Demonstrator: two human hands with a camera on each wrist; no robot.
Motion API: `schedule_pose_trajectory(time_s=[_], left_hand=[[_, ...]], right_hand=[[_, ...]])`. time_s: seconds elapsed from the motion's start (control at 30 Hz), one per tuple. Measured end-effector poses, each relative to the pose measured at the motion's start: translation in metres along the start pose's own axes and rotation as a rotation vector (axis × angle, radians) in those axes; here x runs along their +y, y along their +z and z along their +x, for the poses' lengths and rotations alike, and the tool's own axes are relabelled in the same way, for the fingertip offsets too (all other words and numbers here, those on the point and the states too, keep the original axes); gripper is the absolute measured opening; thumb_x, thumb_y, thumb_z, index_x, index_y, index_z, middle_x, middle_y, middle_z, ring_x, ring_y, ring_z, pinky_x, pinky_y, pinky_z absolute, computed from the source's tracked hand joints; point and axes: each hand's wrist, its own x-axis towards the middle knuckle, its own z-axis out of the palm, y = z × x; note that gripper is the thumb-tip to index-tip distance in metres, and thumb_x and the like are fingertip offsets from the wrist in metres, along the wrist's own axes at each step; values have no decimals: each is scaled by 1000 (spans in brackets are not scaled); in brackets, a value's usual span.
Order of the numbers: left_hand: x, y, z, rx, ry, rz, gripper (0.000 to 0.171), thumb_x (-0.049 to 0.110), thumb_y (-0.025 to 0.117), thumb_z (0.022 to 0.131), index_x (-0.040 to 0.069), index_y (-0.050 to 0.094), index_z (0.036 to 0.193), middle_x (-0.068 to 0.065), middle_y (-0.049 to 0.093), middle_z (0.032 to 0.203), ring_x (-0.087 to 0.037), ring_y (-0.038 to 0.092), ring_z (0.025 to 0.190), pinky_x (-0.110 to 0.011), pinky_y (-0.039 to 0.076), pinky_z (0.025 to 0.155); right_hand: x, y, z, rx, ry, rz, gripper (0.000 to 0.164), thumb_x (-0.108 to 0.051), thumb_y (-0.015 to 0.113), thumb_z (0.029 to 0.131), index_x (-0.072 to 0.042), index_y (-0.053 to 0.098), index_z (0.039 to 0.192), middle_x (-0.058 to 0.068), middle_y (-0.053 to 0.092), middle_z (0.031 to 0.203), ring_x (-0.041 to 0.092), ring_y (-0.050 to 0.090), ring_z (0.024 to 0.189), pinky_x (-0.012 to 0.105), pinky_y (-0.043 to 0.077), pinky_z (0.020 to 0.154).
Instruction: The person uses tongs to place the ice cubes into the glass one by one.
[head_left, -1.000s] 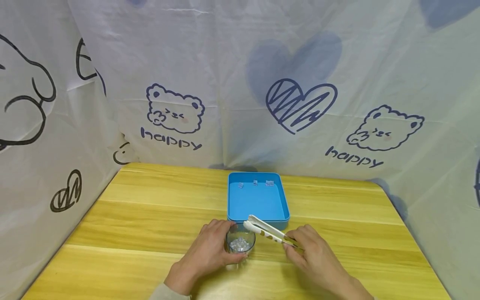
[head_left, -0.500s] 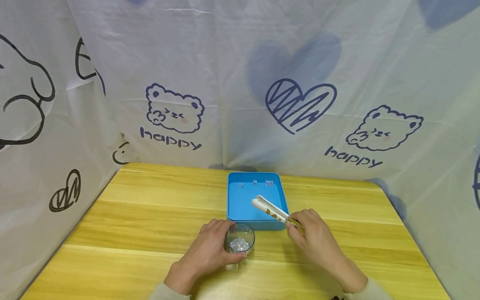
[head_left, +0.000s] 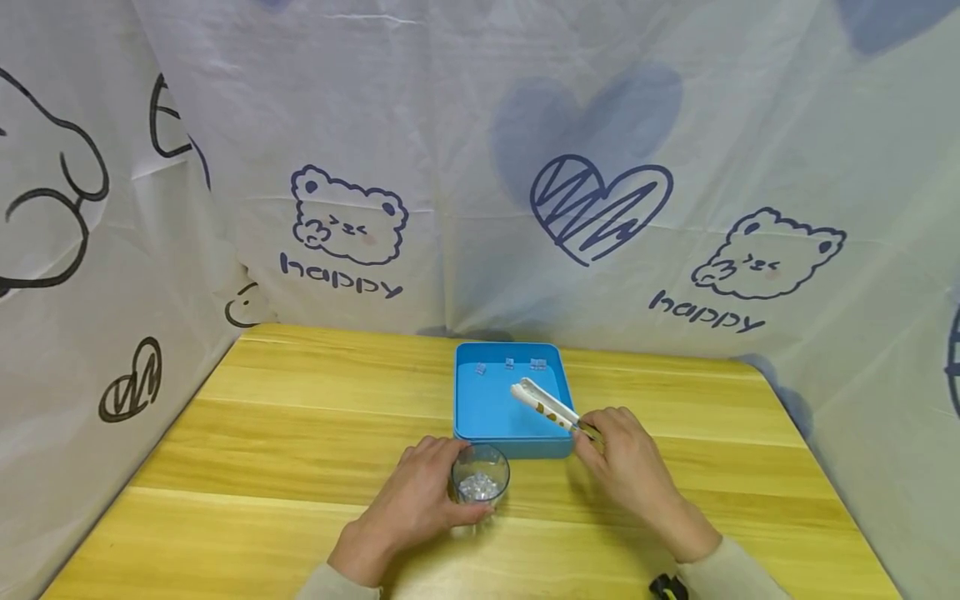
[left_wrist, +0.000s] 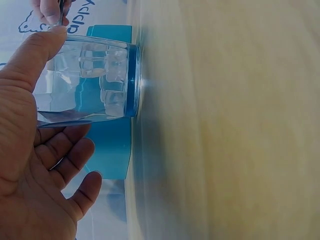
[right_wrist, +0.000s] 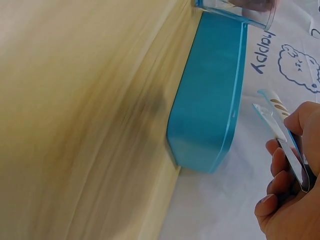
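Observation:
My left hand (head_left: 420, 492) holds a clear drinking glass (head_left: 498, 467) upright on the table, thumb and fingers round its sides. Clear ice-like cubes (head_left: 478, 487) lie in its bottom; the left wrist view shows the stacked cubes (left_wrist: 114, 75) through the wall. My right hand (head_left: 630, 458) grips white-tipped tongs (head_left: 551, 408) with brown spots. The tongs' ends hang over the blue box (head_left: 517, 448), slightly apart, with nothing visible between them in the right wrist view. Along the box's far side sit several clear cubes (head_left: 509, 364).
The blue box stands just behind the glass on the wooden table (head_left: 300, 417). A white printed cloth (head_left: 465, 125) hangs behind and on both sides of the table. A small black object (head_left: 667, 586) shows near the right sleeve.
The tongs have moved away from above the glass, forward and slightly right, over the box. My left hand and the glass have stayed in place.

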Motion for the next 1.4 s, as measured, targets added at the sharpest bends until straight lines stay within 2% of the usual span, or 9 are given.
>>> schedule_pose_trajectory(time_s=[0.27,0.53,0.8,1.1,1.4], left_hand=[[0,-1,1,-2,-5,-2,84,60,88,77,10,62,140,-4,68,132,-21,58,119,-48,46,109],[0,-1,1,2,1,3,84,60,88,77,9,62,139,-4,68,131,-22,58,120,-48,46,109],[0,-1,0,14,11,7,84,59,88,77,9,62,138,-4,69,130,-22,59,120,-48,47,108],[1,-1,0,16,15,13,83,60,88,77,9,63,138,-4,68,130,-22,59,120,-47,47,109],[0,0,-1,24,16,13,83,59,88,77,9,63,137,-4,68,130,-22,59,120,-47,47,107]], right_hand=[[5,3,6,-39,52,-21,15,-15,73,97,-2,74,104,7,70,94,19,57,85,38,53,73],[6,8,16,-61,43,-39,19,-17,73,98,1,72,105,10,70,97,24,59,87,41,54,76],[4,11,28,-64,20,-51,18,-15,73,97,2,71,103,8,66,89,22,53,79,36,50,70],[5,15,38,-87,65,-49,20,-17,71,98,3,71,103,11,69,93,26,58,84,41,53,73],[8,18,62,-113,71,-101,18,-17,69,100,1,68,96,11,66,87,27,54,79,42,51,73]])
